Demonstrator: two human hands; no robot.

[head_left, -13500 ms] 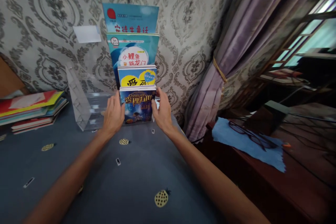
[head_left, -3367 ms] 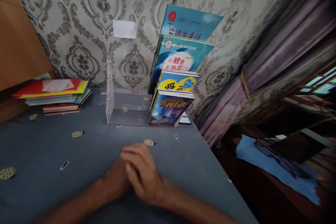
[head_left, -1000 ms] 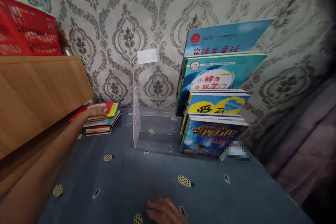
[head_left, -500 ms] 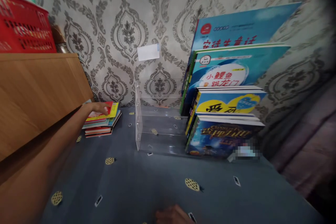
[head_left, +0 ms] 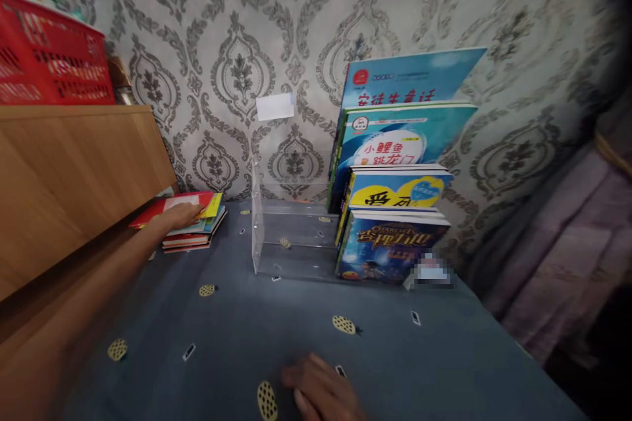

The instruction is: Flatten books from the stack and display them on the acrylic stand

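My left hand (head_left: 184,216) reaches far out to a small stack of books (head_left: 186,241) beside the wooden cabinet. Its fingers are bent over the right part of the red book (head_left: 148,212) on top; the fingertips are partly hidden. Under that book a yellow cover edge (head_left: 215,204) sticks out to the right. My right hand (head_left: 323,389) is low at the front, over the patterned cloth, its fingers loosely curled with nothing seen in them. A clear acrylic book rack (head_left: 257,230) stands between the stack and the upright books (head_left: 390,243), which fill its right end in stepped rows.
A wooden cabinet (head_left: 74,171) with a red plastic basket (head_left: 54,52) on it borders the left side. Patterned wallpaper (head_left: 237,66) rises behind the rack. A blue-grey cloth (head_left: 237,335) covers the surface. Pinkish curtain fabric (head_left: 553,243) hangs at the right.
More of the red book shows to the left of my left hand, which has drawn slightly back. My right hand has come further into view. The camera view has shifted.
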